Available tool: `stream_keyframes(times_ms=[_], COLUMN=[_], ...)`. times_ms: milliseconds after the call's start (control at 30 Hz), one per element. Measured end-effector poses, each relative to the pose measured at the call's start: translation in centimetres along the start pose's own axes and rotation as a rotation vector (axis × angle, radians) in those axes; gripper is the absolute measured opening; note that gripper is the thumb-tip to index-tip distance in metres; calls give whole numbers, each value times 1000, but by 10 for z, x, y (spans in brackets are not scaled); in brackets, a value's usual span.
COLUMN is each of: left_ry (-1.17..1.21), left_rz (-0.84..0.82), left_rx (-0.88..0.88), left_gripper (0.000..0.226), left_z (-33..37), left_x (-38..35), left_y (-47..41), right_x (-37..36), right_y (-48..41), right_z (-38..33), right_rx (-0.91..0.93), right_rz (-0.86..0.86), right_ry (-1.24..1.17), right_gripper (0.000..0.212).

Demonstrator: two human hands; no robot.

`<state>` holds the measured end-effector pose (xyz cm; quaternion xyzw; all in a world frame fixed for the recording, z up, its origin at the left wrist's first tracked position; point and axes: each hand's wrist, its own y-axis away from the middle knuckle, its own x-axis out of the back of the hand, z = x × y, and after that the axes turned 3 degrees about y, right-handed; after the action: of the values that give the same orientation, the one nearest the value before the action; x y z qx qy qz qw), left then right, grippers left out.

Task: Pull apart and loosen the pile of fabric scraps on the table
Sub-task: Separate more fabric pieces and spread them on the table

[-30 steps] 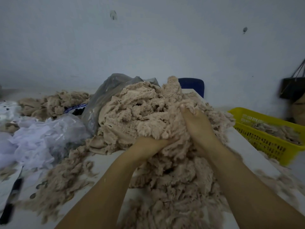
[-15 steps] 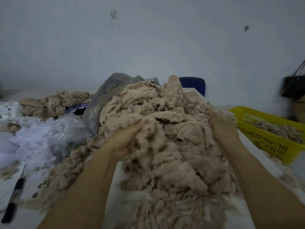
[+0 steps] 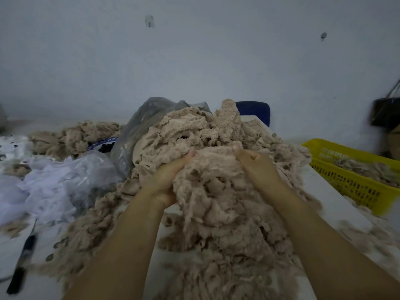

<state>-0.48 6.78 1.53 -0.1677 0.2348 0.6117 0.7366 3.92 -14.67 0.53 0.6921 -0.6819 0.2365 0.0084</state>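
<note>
A big heap of beige fabric scraps (image 3: 201, 135) fills the middle of the white table (image 3: 337, 198). In front of it I hold up a thick clump of the same scraps (image 3: 214, 191) between both hands. My left hand (image 3: 166, 180) grips the clump's left side, its fingers buried in the fabric. My right hand (image 3: 257, 167) grips the clump's right side with curled fingers and the thumb on top. Loose scraps trail down from the clump toward the near edge of the table.
A yellow plastic basket (image 3: 355, 187) with some scraps stands at the right. White fabric and clear plastic (image 3: 58, 187) lie at the left, a grey plastic bag (image 3: 138, 124) behind the heap, a smaller beige pile (image 3: 73, 137) far left. A black-handled tool (image 3: 21, 263) lies near left. A blue chair back (image 3: 253, 111) stands behind.
My hands spread apart to the heap's sides half a second ago; now they have closed in on one clump and lifted it in front of the heap.
</note>
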Motion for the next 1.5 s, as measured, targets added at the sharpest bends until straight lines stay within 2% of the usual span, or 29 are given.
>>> stream_keyframes(times_ms=[100,167,233,333,400,467,533,667,800,867,900,967,1000,1067,1133,1167,1333,1400,1500], left_ry=[223,193,138,131,203,284,379,493,576,559,512,460,503,439,486,426,270,106,-259], left_rz=[13,41,83,53,69,69,69,158,226,296,280,265,266,273,241,241,79,44,7], left_rx=[-122,-51,15,-19,-81,-83,-65,-79,-252,-417,-425,-227,-214,-341,-256,-199,-17,-26,-36], left_gripper=[34,41,38,39,37,39,48,64,63,36,18,17,14,26,31,33,40,38,39], left_z=[8,7,-2,-12,-12,-9,-3,8,17,35,44,59,60,50,39,31,1,-7,-14], left_x=[19,17,5,-20,-25,-25,-22,-5,12,39,52,60,57,36,4,-5,-19,-28,-43], left_y=[-2,-6,-13,-17,-17,-16,-17,-21,-26,-21,-17,-21,-22,-19,-20,-22,-16,-16,-13], right_x=[31,34,13,-27,-47,-51,-42,-18,4,30,45,59,56,39,25,23,28,26,18], right_y=[-1,3,13,26,33,37,38,38,30,28,27,23,20,13,10,8,-5,-5,-4], right_z=[17,22,6,-15,-13,-9,-5,6,29,45,52,54,49,33,10,0,-35,-43,-52], right_rx=[-140,-92,-25,19,120,121,95,117,31,-100,-190,-348,-372,-323,-268,-232,-66,-33,-8], right_rz=[175,183,15,-285,-369,-299,-230,-192,-117,34,122,215,195,149,51,-9,-168,-203,-191], right_ry=[-12,81,71,177,280,325,370,476,519,444,374,294,268,167,-144,-258,-517,-586,-596], right_gripper=[60,57,48,61,45,34,32,22,31,31,28,26,26,32,31,28,31,29,27])
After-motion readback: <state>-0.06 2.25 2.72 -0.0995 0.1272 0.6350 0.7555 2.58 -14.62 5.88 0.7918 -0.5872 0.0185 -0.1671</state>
